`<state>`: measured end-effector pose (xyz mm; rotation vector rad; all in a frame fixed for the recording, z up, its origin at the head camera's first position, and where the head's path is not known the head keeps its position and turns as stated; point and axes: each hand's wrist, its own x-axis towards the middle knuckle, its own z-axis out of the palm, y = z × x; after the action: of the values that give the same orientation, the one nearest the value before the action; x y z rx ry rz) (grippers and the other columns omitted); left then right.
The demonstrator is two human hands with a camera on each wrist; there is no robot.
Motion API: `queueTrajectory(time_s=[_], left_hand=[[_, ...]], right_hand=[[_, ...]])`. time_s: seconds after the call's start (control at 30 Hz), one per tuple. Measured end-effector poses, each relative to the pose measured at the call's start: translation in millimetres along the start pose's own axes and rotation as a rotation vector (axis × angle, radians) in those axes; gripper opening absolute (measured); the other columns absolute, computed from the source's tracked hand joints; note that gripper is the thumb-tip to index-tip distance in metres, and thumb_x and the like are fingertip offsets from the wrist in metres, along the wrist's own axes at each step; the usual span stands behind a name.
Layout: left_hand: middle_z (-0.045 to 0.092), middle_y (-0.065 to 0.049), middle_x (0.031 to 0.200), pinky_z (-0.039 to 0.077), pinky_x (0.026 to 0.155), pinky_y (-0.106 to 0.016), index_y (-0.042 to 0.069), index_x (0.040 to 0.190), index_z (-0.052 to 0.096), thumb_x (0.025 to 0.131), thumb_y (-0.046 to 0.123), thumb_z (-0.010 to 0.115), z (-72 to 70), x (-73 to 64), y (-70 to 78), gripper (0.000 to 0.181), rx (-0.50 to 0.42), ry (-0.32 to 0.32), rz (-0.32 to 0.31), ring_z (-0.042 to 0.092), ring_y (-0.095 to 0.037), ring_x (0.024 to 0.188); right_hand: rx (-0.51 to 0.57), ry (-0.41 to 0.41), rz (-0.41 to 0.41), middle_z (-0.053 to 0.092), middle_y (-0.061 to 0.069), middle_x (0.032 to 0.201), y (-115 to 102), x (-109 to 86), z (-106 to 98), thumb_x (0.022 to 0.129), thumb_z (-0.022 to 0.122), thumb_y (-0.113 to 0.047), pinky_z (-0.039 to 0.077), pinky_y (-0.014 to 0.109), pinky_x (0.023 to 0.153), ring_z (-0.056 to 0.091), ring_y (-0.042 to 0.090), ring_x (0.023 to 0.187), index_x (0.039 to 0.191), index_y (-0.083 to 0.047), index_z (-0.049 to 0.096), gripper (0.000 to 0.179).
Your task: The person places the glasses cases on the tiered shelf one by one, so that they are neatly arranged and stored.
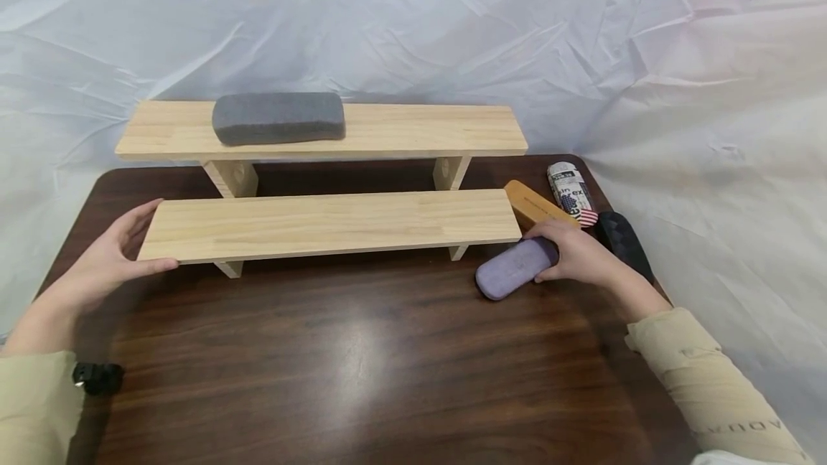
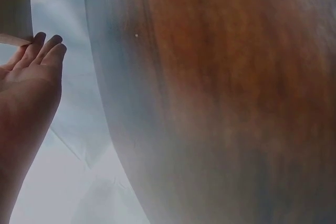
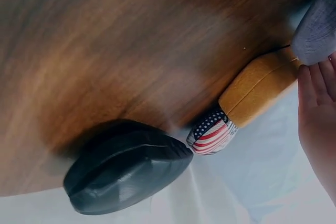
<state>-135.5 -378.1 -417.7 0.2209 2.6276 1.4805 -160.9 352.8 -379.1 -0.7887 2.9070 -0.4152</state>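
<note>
My left hand [image 1: 116,253] grips the left end of the lower board of a two-tier wooden shelf [image 1: 336,224], thumb at the front edge and fingers at the back. In the left wrist view, the left hand [image 2: 37,72] is at the board's end [image 2: 16,9]. A purple glasses case [image 1: 515,268] is held at its right end by my right hand [image 1: 575,253], right of the shelf. The right wrist view shows that case [image 3: 317,30] by the fingers of the right hand [image 3: 320,93]. On the upper board lies a grey glasses case [image 1: 278,119].
Beyond the right hand are an orange-tan case [image 1: 533,205], a printed case [image 1: 570,189] with a flag pattern, and a black case [image 1: 625,244] near the right edge of the dark wooden table [image 1: 362,364]. White sheeting [image 1: 413,27] hangs behind and beside the table.
</note>
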Motion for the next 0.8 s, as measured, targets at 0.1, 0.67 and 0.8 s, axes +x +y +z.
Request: queueTrajectory(time_s=[0.1, 0.67, 0.8], left_hand=[[0.005, 0.000, 0.181, 0.029, 0.101, 0.004, 0.020, 0.173, 0.004, 0.098, -0.002, 0.072, 0.5, -0.2, -0.1, 0.104, 0.000, 0.000, -0.002, 0.024, 0.013, 0.143], [0.007, 0.001, 0.180, 0.029, 0.102, 0.003, 0.017, 0.173, 0.005, 0.097, -0.005, 0.072, 0.4, -0.6, -0.7, 0.104, -0.007, 0.002, 0.017, 0.026, 0.015, 0.142], [0.006, 0.002, 0.180, 0.027, 0.103, 0.004, 0.018, 0.173, 0.004, 0.097, -0.005, 0.072, 0.0, -0.7, -2.1, 0.104, -0.004, 0.001, 0.015, 0.024, 0.015, 0.142]], right_hand=[[0.003, 0.013, 0.016, 0.072, 0.015, 0.123, 0.3, -4.0, 0.8, 0.065, 0.104, -0.021, 0.053, 0.056, 0.098, 0.065, 0.034, 0.116, 0.124, -0.005, 0.072, 0.069], [-0.020, 0.121, -0.045, 0.073, 0.010, 0.126, -27.7, -22.6, -4.4, 0.063, 0.104, -0.024, 0.056, 0.051, 0.095, 0.067, 0.031, 0.117, 0.124, -0.009, 0.075, 0.069], [-0.022, 0.187, -0.102, 0.074, 0.006, 0.123, -34.7, -21.1, -8.9, 0.060, 0.105, -0.023, 0.054, 0.040, 0.092, 0.068, 0.026, 0.113, 0.123, -0.012, 0.075, 0.070]])
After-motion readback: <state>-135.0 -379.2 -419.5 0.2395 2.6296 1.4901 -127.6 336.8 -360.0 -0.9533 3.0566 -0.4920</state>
